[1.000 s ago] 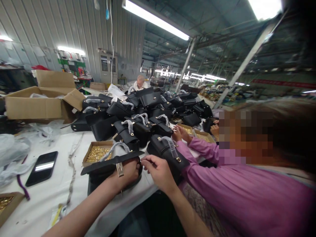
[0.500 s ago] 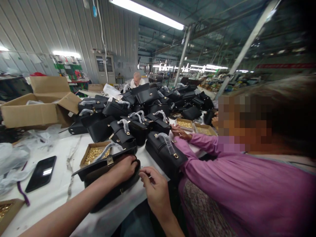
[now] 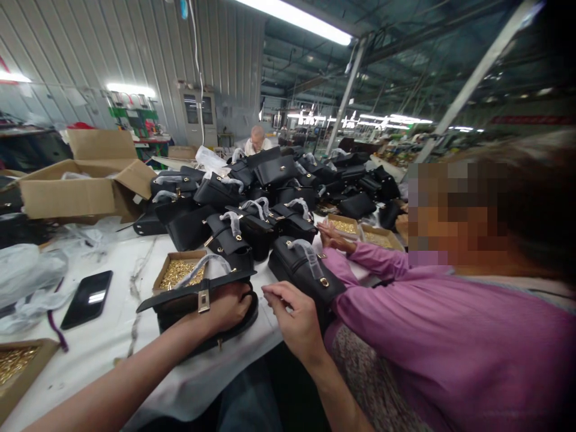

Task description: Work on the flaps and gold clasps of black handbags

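1. While the left hand [image 3: 227, 306] is clamped on its near end, the small black leather handbag [image 3: 189, 306] lies on the counter's front edge, its flap raised and showing a gold rectangular clasp [image 3: 204, 300].
2. Beside that hand, the right hand [image 3: 294, 321] has its fingers pinched together; whether they hold anything small I cannot tell.
3. Covered in white cloth, the counter [image 3: 103, 342] runs through a metal-walled factory hall under strip lights.
4. Behind the bag rises a heap of matching black handbags [image 3: 265, 192], some with plastic-wrapped handles.
5. A shallow cardboard tray [image 3: 167, 271] holding small gold metal fittings [image 3: 177, 273] sits just behind the bag.
6. Farther left sit a black smartphone [image 3: 87, 299] and an open cardboard carton [image 3: 81, 192].
7. At right, a co-worker in a purple sleeve [image 3: 378, 264] reaches toward two more trays of gold fittings [image 3: 360, 231].
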Available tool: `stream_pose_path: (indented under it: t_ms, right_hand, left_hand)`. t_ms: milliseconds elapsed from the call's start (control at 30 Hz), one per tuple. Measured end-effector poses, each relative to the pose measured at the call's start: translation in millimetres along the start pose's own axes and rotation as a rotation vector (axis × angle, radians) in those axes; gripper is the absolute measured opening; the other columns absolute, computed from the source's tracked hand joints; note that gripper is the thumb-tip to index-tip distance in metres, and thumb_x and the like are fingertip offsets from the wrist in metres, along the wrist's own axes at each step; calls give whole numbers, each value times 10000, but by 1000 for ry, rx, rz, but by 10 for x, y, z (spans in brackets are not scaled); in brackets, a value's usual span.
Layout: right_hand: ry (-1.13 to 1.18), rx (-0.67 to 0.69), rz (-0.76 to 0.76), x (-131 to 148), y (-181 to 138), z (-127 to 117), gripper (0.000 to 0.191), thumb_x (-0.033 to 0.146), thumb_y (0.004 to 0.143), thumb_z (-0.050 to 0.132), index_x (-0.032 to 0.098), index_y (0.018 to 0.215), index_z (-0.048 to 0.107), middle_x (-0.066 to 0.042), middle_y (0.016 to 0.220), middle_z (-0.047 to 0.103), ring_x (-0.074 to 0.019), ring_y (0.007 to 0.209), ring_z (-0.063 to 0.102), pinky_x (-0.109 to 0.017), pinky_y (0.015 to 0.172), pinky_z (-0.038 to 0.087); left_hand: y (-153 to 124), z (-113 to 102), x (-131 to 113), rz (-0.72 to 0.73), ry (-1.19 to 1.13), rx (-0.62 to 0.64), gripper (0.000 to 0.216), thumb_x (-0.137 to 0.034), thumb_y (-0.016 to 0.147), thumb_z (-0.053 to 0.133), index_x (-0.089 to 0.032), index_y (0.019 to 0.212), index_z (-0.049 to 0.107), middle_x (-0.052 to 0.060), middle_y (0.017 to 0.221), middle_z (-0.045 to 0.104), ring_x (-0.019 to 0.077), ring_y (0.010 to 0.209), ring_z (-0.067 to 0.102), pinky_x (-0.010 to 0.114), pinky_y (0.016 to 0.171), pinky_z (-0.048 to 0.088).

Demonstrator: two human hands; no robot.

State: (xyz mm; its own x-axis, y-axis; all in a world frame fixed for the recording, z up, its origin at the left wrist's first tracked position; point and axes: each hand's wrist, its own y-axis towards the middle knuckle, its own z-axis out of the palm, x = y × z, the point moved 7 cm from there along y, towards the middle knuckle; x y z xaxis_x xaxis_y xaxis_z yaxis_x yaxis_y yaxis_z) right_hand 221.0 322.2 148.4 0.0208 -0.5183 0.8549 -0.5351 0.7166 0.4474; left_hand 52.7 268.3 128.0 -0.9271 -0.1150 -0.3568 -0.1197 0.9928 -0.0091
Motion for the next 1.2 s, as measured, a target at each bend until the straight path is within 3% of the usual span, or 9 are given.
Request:
stream_pose_path:
  t_ms: [167, 267, 333, 433, 567, 667, 833, 967, 1200]
  right_hand:
    - [25, -45, 86, -50, -223, 69, 165, 327, 1082, 692, 237, 1099, 830, -53, 962, 777, -181, 785, 728, -274, 668, 588]
    - [-17, -93, 44, 114, -430, 170, 160, 290, 1102, 655, 252, 1156, 801, -35, 919, 778, -165, 712, 720, -272, 655, 610]
    - [-52, -92, -91, 306, -548, 315, 208, 217, 1115, 599, 265, 1238, 759, -51, 1065, 809, -173, 804, 772, -284, 744, 662]
    - [-141, -88, -242, 474, -664, 582, 295, 116, 1107, 542, 264, 1314, 690, -86, 1340, 780, -222, 1150, 800, -336, 967, 688]
    - [-284, -94, -188, 374, -706, 790, 286, 117, 1116, 504, 251, 1306, 671, -114, 1445, 734, -270, 1315, 748, -386, 1040, 674]
    - [-321, -115, -175, 315, -748, 741, 288, 123, 1123, 485, 245, 1312, 664, -122, 1444, 734, -274, 1304, 753, -393, 1037, 674]
    - [-323, -144, -210, 329, -834, 503, 254, 106, 1110, 519, 243, 1271, 660, -130, 1451, 726, -270, 1318, 744, -387, 1040, 673]
    - [-256, -188, -210, 332, -887, 444, 249, 110, 1095, 551, 254, 1263, 665, -123, 1360, 752, -272, 1286, 750, -400, 1032, 674]
    - [-100, -289, -149, 239, -911, 454, 253, 109, 1108, 516, 260, 1237, 673, -101, 1206, 754, -238, 1191, 754, -370, 1019, 656]
  left_hand:
    - [41, 91, 96, -167, -111, -96, 272, -300, 1019, 482, -173, 848, 653, 109, 819, 666, 239, 750, 598, 374, 731, 397]
    - [69, 78, 195, -273, -298, -83, 260, -255, 997, 519, -160, 781, 629, 61, 713, 612, 188, 666, 537, 335, 649, 333]
    - [76, 22, 274, -339, -371, -59, 277, -232, 987, 534, -158, 729, 606, 42, 666, 591, 169, 631, 519, 327, 605, 291]
    - [77, -84, 357, -400, -418, -47, 334, -201, 960, 570, -163, 629, 548, 27, 602, 544, 151, 589, 486, 327, 568, 261]
    - [44, -94, 407, -526, -470, -25, 307, -231, 937, 602, -162, 641, 563, 31, 618, 549, 150, 586, 509, 289, 543, 315]
    - [46, -12, 411, -610, -497, 70, 237, -319, 930, 610, -161, 753, 620, 50, 632, 584, 186, 546, 543, 292, 510, 356]
    - [172, -4, 309, -552, -449, 202, 177, -318, 864, 661, -153, 799, 669, 52, 589, 578, 203, 504, 534, 300, 511, 372]
    - [141, -21, 106, -455, -390, 191, 210, -291, 901, 627, -149, 749, 659, 57, 585, 586, 196, 537, 550, 303, 544, 360]
    - [-88, 68, -104, -263, -423, 188, 375, -469, 941, 699, -168, 727, 638, 29, 686, 662, 183, 654, 584, 333, 603, 349]
